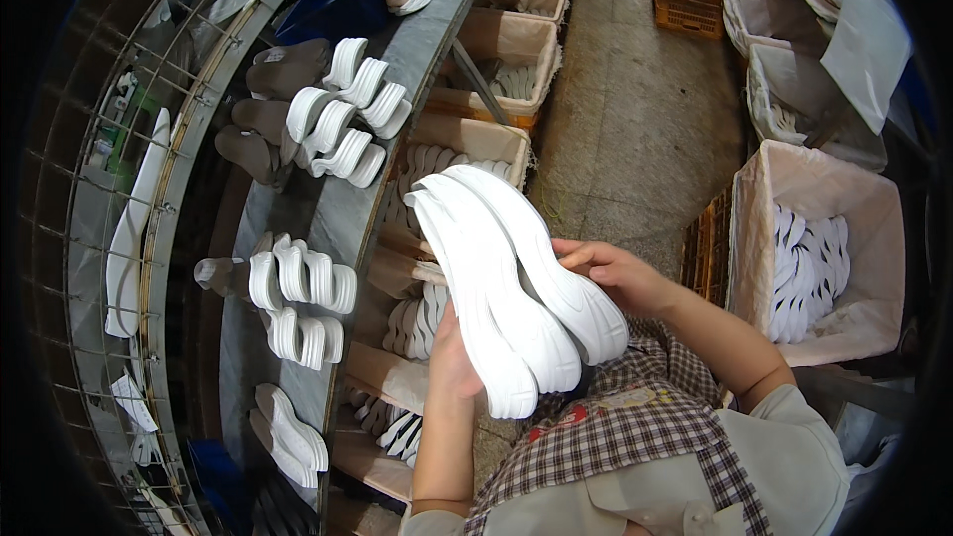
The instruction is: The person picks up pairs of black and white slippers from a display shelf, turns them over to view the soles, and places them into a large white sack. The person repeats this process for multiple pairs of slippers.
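Three white shoe soles [506,283] are held side by side in front of my body, their thick ends toward me. My left hand [454,355] grips them from the left side, its fingers mostly hidden behind them. On the other side my right hand [613,273] is closed around the edge of the rightmost sole, fingers partly out of sight. To the left, on the grey bench, stand rows of more white soles [313,278], with a larger group of white soles [347,114] beyond them.
Brown soles [260,129] lie by the far group. Lined bins [476,139] of soles sit below the grey bench [342,208]. A large lined bin [749,268] of soles stands right. Wire mesh [149,169] runs along the left. An aisle floor [635,89] stretches ahead.
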Available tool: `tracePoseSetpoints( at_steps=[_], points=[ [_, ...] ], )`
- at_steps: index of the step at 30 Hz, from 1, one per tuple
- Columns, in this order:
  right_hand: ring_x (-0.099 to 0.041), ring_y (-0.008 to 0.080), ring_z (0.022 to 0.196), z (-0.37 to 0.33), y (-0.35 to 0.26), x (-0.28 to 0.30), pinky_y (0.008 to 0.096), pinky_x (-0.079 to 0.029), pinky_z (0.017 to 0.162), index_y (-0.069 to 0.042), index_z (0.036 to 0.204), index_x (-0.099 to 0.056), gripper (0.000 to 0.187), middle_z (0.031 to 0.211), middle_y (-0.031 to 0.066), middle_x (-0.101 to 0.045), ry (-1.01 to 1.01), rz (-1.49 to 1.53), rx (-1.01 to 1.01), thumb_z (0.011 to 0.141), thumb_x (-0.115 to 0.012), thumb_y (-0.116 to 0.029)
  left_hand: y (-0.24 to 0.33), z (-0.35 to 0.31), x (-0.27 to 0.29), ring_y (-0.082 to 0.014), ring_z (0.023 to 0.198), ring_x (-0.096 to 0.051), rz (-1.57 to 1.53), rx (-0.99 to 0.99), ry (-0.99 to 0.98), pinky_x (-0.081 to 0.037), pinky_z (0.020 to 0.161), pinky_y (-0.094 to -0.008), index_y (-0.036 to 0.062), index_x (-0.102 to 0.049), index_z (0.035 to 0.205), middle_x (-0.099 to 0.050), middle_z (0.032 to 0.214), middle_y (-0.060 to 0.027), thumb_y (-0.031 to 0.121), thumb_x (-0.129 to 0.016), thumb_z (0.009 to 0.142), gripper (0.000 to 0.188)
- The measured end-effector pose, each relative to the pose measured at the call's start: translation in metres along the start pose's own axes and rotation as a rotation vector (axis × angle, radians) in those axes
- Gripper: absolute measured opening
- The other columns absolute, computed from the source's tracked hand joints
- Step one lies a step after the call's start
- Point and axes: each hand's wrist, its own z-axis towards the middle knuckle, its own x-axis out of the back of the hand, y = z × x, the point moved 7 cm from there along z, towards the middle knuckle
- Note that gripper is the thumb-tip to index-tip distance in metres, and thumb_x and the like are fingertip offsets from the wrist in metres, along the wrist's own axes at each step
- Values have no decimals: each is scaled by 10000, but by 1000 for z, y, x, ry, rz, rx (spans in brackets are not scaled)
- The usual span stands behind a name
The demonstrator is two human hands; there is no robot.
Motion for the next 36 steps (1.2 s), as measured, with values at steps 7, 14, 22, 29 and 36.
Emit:
tracePoseSetpoints(
  at_steps=[7,14,22,29,36],
  points=[
    [-254,287,1384,-7,16,-9,425,-262,1111,-75,1244,-470,407,1515,179,-198,-31,47,215,885,-596,-220,8,-2,-3,-267,1062,-591,110,-90,29,-520,878,-383,-18,-351,1342,-535,1230,-177,70,-496,934,442],
    [-287,287,1365,-8,-6,-36,414,-267,1098,-94,1224,-483,458,1492,184,-251,2,-218,329,827,-689,-190,-9,17,13,-265,1054,-595,30,-17,63,-533,853,-366,-8,-376,1331,-540,1228,-164,171,-499,952,437],
    [-622,287,1036,-4,-17,-39,409,-567,829,-27,1412,-302,775,1255,221,-516,-10,824,93,747,-551,-336,-11,6,1,-212,852,-584,-508,-66,-487,-466,681,-316,12,-459,1143,-566,957,-96,404,-676,808,560],
    [-644,303,996,-9,4,-20,414,-582,811,-93,1440,-256,758,1236,198,-544,69,905,81,753,-508,-295,-1,4,-7,-199,745,-519,-441,-132,-350,-433,602,-288,-13,-526,957,-514,848,-78,390,-577,882,413],
    [-468,276,1228,17,32,-24,411,-370,1053,-25,1430,-292,805,1376,163,-422,184,144,62,692,-587,-155,2,26,14,-260,896,-628,134,-52,165,-556,725,-365,-50,-493,1185,-600,1039,-155,315,-458,963,428]
  ],
)
